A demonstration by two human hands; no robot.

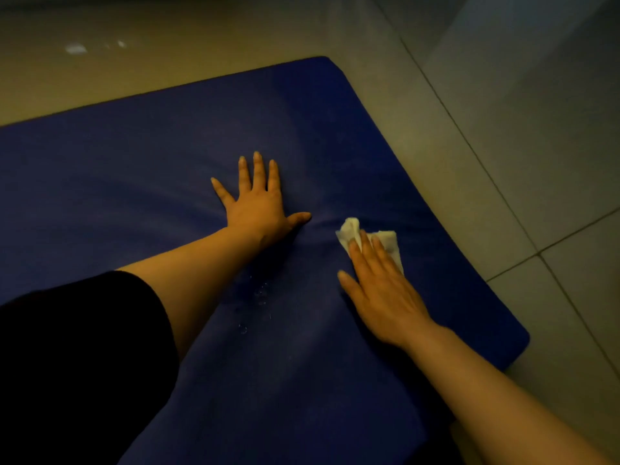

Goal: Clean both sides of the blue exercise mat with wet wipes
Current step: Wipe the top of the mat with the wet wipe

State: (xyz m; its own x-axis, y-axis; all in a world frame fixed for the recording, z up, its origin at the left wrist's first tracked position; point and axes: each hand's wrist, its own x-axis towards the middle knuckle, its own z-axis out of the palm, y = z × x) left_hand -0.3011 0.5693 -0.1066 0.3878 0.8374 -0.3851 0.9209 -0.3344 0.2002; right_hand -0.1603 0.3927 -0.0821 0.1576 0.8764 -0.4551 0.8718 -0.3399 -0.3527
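The blue exercise mat (141, 169) lies flat on the tiled floor and fills most of the view. My left hand (256, 203) rests palm down on the mat's middle, fingers spread, holding nothing. Just to its right, my right hand (379, 290) presses a crumpled white wet wipe (352, 231) flat against the mat; the wipe sticks out beyond my fingertips. A few small drops of moisture (258, 297) glisten on the mat between my forearms.
Grey floor tiles (523, 169) with dark grout lines surround the mat on the right and far side. The mat's rounded corners are at the top (322, 62) and right (516, 344). My dark-clothed leg (73, 370) covers the lower left.
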